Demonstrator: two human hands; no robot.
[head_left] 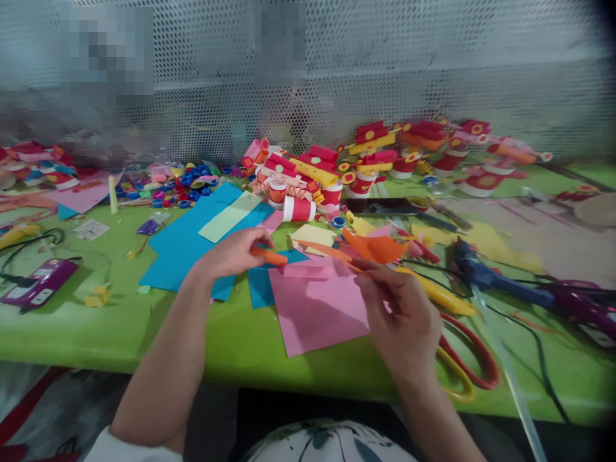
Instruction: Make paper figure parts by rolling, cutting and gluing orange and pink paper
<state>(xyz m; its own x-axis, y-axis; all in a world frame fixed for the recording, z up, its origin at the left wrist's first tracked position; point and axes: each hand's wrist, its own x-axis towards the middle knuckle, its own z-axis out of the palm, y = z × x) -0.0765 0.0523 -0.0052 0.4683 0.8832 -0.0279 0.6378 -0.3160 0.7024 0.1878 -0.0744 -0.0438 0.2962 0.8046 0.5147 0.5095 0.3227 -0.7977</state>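
My left hand (234, 251) is closed on a small orange paper piece (272, 256), which looks folded or rolled. Between the thumb and fingers of my right hand (402, 308) is the end of a thin orange paper strip (330, 249) that stretches to the left. Whether the two orange parts join cannot be made out. Beneath the hands lies a pink paper sheet (312, 321) with a small pink roll (308, 272) on it. Blue paper (178, 247) with a pale green strip (230, 217) spreads beside my left hand. An orange sheet (373, 247) is just beyond my right hand.
Scissors (481, 353) with red and yellow handles lie beside my right wrist. A blue glue gun (505, 282) with a long glue stick is at the right. Red paper-cup models (332, 192) and bottle caps (187, 183) line the back, before a perforated metal panel (346, 70).
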